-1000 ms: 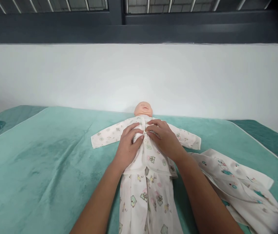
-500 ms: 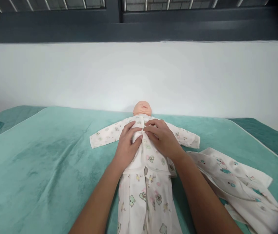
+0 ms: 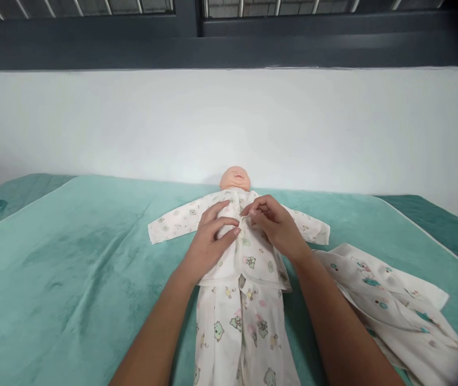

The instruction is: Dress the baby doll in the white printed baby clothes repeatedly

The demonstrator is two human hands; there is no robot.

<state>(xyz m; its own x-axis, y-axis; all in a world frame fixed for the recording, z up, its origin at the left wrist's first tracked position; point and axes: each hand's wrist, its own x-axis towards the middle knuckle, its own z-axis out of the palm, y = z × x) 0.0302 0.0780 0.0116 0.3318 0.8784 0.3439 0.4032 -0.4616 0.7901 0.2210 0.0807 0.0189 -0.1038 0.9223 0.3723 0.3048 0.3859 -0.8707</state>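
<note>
A right hand [image 3: 279, 228] pinches the front edge of a white, long-sleeved cloth shirt printed with small bears [image 3: 248, 276], thumb and forefinger drawn together at chest level. The left hand [image 3: 212, 241] lies across the facing side, fingers fanned, a narrow gap between thumb and forefinger; it appears to steady the cloth rather than grip it. The right hand's hold looks slight: the thin edge could slip free if tugged, and with the left pressing only lightly, the whole front could skew or ride up towards the neck. Both hands arch palm-down over the shirt, forearms [image 3: 148, 332] reaching in from the near side. The shirt lies with its sleeves spread wide, a bald, peach-coloured, plastic-looking doll's head [image 3: 235, 178] at its collar. White cloth trousers with a similar print [image 3: 229, 321] meet its hem. Off to the right, beside the arm, sits a rumpled white garment with teal motifs [image 3: 397, 295], all on a teal plush blanket [image 3: 72, 257] that runs back to a plain white wall [image 3: 229, 118].
</note>
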